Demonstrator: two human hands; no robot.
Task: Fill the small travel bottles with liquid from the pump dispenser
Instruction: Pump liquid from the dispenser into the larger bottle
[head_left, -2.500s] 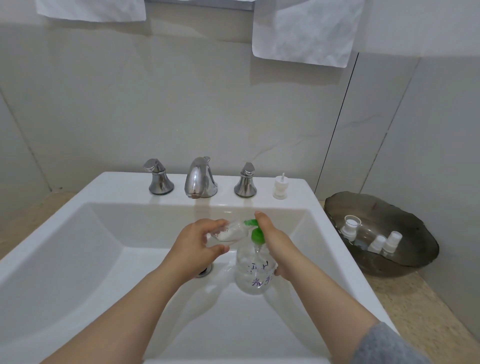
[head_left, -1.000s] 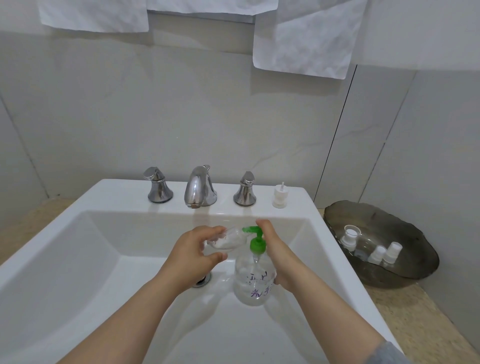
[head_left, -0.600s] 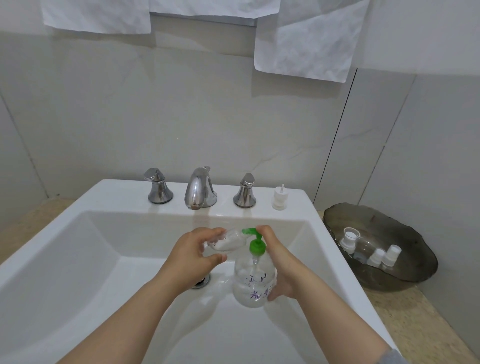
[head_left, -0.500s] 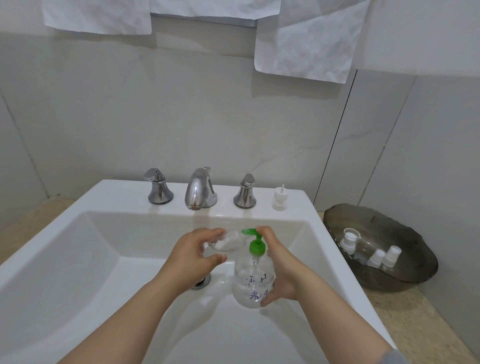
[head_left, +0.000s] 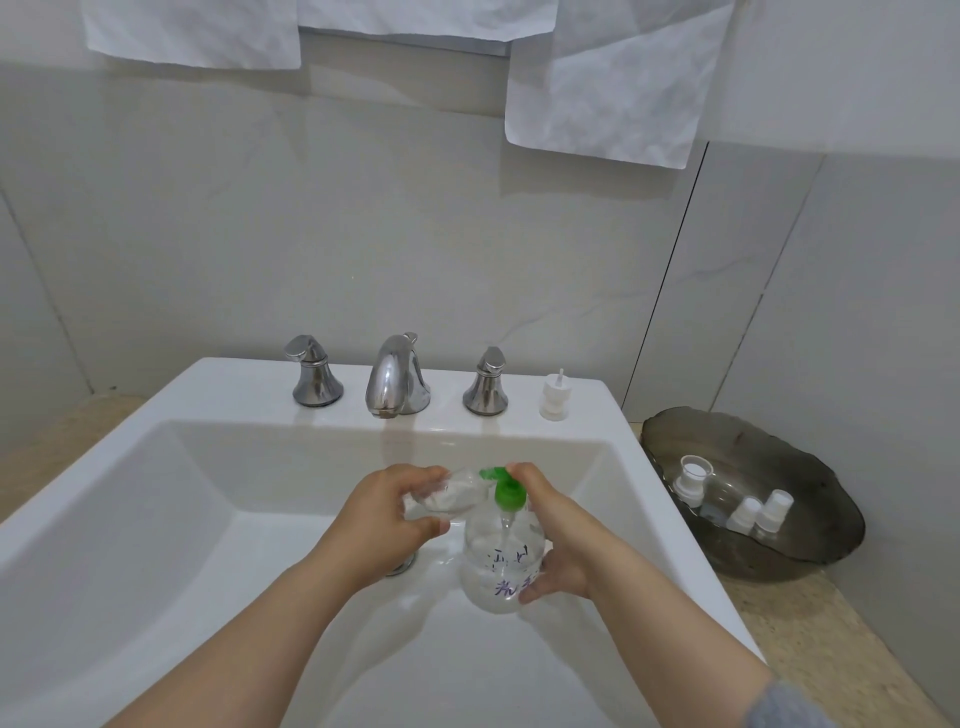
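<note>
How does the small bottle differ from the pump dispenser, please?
The travel bottle is far smaller than the pump dispenser. It lies tilted almost sideways in the left hand; the dispenser is held upright in the right hand. The dispenser has a green pump; the travel bottle shows no cap. Both are clear.

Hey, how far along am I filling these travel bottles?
Done: nothing clearly finished. In hand: the left hand holds a bottle, partly filled, at the pump spout; the right hand grips the dispenser. Left: topping up, capping it, likely with the cap on the sink, then the bottles in the bowl, whose fill is unclear.
</note>
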